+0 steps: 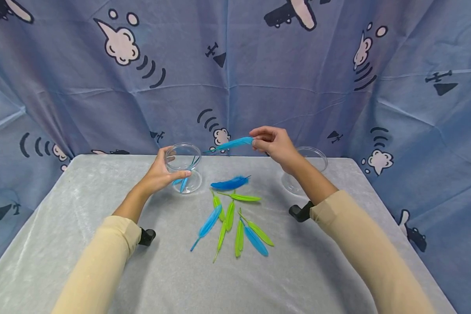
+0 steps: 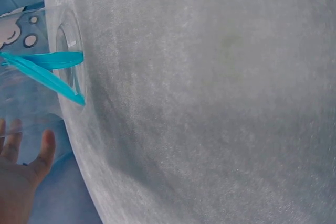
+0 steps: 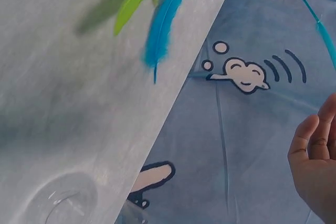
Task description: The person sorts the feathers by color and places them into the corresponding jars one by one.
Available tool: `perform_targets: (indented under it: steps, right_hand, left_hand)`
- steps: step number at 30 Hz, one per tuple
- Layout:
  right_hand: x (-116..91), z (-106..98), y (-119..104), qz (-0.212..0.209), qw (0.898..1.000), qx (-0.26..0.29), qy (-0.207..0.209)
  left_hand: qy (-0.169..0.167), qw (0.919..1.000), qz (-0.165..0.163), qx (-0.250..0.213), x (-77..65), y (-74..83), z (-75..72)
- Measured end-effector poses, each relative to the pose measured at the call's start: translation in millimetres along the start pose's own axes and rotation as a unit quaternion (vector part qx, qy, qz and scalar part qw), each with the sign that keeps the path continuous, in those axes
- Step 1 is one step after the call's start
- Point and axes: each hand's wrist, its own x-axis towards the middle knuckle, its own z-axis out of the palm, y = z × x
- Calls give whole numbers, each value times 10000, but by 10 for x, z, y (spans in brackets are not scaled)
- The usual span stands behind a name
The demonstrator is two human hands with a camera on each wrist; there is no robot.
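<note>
One slim, bright-blue feather (image 1: 234, 143) hangs mid-air at 12 o'clock, broad end pinched by the right hand (image 1: 274, 144), thumb vs. fingertips. Quill points approx. 9 o'clock, tip just beside the rim of a clear, round plastic cup (image 1: 180, 162) at 11. Left hand (image 1: 160, 174) curls round that cup, thumb nearside; at least two slim blue feathers (image 2: 47, 80) slant inside. Step in hand, prob.: filling this cup w/ blues. Next move would call for quill over rim, then release, cup steady. Held feather looks near-straight, tapering to a thin quill. Lime-green feathers (image 1: 230, 216) lie approx. 6 o'clock; 2nd clear, round plastic cup (image 1: 292, 183) at 2.
</note>
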Motion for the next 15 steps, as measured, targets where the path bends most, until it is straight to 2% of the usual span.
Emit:
perform_targets:
  steps: [8,15]
  right_hand:
    - [98,189,-65,-21,9998,193,19]
    - [146,342,-111,-46,9995,272,-137]
  left_hand:
    - [11,10000,-13,-94,6,1,0]
    - [-49,9999,-38,-108,-16,23,-11]
